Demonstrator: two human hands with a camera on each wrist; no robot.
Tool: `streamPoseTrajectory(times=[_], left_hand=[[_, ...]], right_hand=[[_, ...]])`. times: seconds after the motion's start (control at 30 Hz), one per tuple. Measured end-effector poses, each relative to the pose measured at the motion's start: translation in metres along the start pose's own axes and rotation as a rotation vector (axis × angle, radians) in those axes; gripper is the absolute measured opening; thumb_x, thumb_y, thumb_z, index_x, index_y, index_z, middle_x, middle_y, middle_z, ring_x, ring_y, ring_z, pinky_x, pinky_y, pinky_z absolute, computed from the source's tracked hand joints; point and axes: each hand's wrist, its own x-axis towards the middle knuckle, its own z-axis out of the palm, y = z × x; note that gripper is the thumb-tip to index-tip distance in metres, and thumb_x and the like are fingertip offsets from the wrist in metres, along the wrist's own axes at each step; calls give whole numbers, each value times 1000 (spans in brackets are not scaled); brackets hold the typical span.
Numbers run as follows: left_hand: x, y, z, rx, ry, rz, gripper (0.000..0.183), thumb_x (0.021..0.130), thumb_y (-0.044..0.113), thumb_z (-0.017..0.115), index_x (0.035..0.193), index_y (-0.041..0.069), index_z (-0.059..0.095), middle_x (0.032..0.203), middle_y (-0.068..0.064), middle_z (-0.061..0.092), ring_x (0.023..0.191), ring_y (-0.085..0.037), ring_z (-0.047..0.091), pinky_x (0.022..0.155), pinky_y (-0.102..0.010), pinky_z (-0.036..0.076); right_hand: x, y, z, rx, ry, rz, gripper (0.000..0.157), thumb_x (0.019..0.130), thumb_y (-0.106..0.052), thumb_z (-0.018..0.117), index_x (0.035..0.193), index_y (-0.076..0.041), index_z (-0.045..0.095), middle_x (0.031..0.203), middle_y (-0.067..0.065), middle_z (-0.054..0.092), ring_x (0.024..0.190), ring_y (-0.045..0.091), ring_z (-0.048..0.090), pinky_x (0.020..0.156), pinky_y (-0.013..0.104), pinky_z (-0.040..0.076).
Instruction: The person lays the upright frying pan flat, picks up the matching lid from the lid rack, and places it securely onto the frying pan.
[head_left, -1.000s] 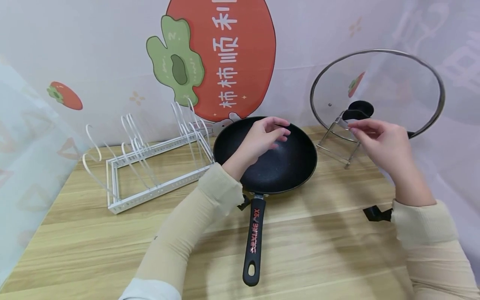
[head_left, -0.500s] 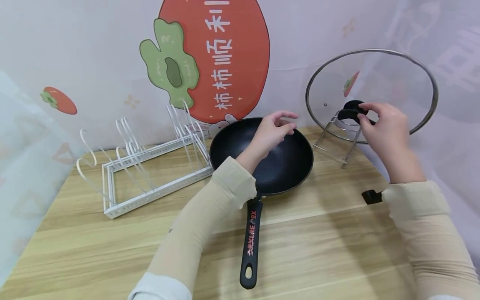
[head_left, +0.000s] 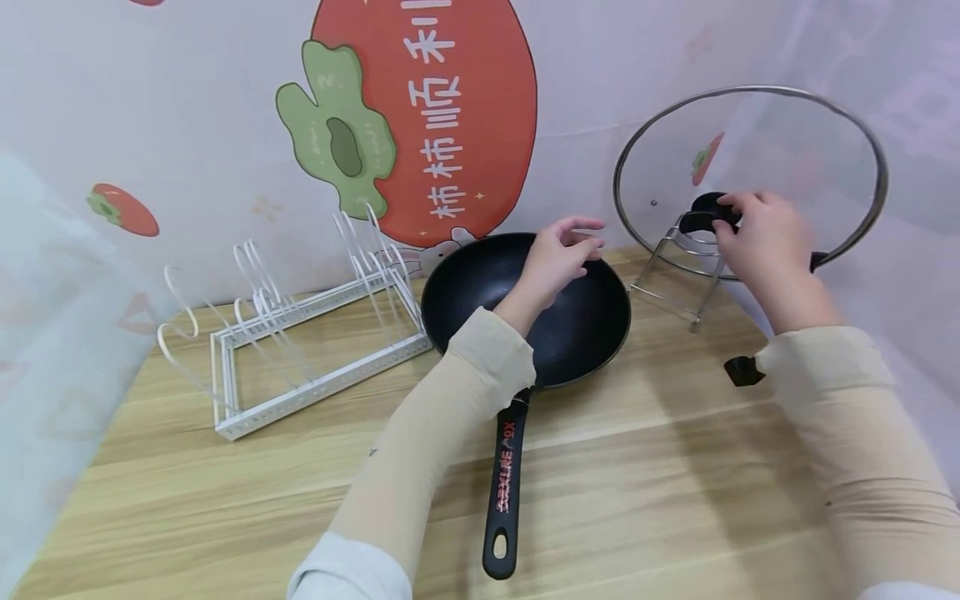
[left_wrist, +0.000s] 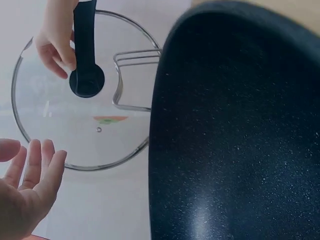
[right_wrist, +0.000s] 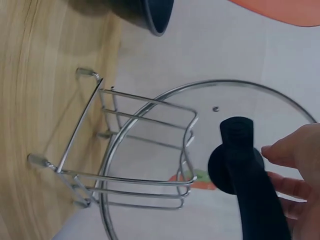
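Observation:
A glass lid with a metal rim leans upright on a small wire stand at the right. My right hand is at the lid's black handle, thumb and fingers close around its side. The handle partly hides the fingers in the right wrist view, so I cannot tell if they grip it. Above the black wok, my left hand hovers with loosely bent fingers and holds nothing. The wok lies on the table, its long handle towards me. The left forearm covers part of the wok.
A white wire rack with curved dividers stands to the left, close beside the wok. A black block-like item shows by my right sleeve. The wooden table meets a printed cloth backdrop behind.
My right hand has moved forward and up to the lid's handle, its fingers now right at it. My left hand has shifted slightly right over the wok. Lid, wok and rack look unmoved.

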Motion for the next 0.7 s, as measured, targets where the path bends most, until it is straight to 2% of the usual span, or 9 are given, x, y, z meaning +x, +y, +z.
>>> streamPoseTrajectory(times=[0.1, 0.33, 0.47, 0.57, 0.7], left_hand=[[4, -2, 2, -19, 38, 10, 24, 101, 5, 63, 125, 6, 70, 105, -10, 74, 100, -26, 70, 86, -43, 57], [20, -5, 18, 37, 22, -30, 25, 102, 8, 62, 126, 10, 69, 109, -8, 74, 93, -16, 68, 81, -33, 56], [29, -6, 30, -6, 52, -48, 24, 102, 6, 62, 124, 9, 71, 105, -7, 72, 82, -11, 64, 68, -23, 53], [35, -8, 37, -23, 84, -48, 23, 101, 4, 64, 122, 8, 71, 96, -3, 70, 73, -8, 59, 53, -16, 41], [42, -11, 48, 15, 107, -57, 22, 100, 5, 65, 120, 8, 72, 88, 1, 67, 67, -6, 56, 49, -16, 35]], right_hand=[[4, 1, 3, -21, -40, -7, 41, 104, -16, 47, 140, 2, 54, 130, 35, 49, 114, 55, 49, 91, 68, 39], [12, 0, 6, -104, -151, 34, 43, 105, -13, 42, 146, -5, 51, 126, 39, 52, 105, 58, 53, 69, 63, 45], [18, -3, 5, -112, -203, 62, 45, 105, -10, 41, 149, -7, 49, 130, 40, 53, 106, 57, 55, 65, 59, 46], [21, -6, 3, -86, -209, 85, 45, 105, -9, 40, 148, -6, 51, 132, 38, 54, 102, 56, 56, 64, 55, 45], [22, -8, 2, -59, -205, 116, 46, 103, -7, 39, 147, -4, 53, 134, 37, 54, 95, 53, 57, 62, 50, 42]])
